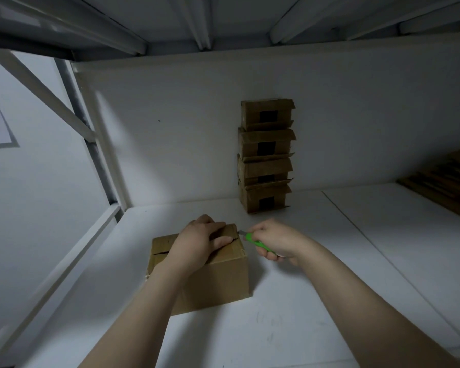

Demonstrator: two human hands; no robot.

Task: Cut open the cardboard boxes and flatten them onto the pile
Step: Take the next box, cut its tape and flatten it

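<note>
Left hand (201,241): fingers spread flat, pressing the box (210,277) top.
Right hand (272,241): curled round the green cutter (255,242), blade at the box's far right corner.
Box: near-centre on bench (303,301); likely light, stiff; steady it from above.

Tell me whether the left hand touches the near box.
Touching. Head view shows the left hand pressed flat on top of the near box.

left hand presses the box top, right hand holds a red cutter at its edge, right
No: the head view shows a green cutter, not red. Left hand presses the box top; right hand holds the cutter at its edge.
</note>
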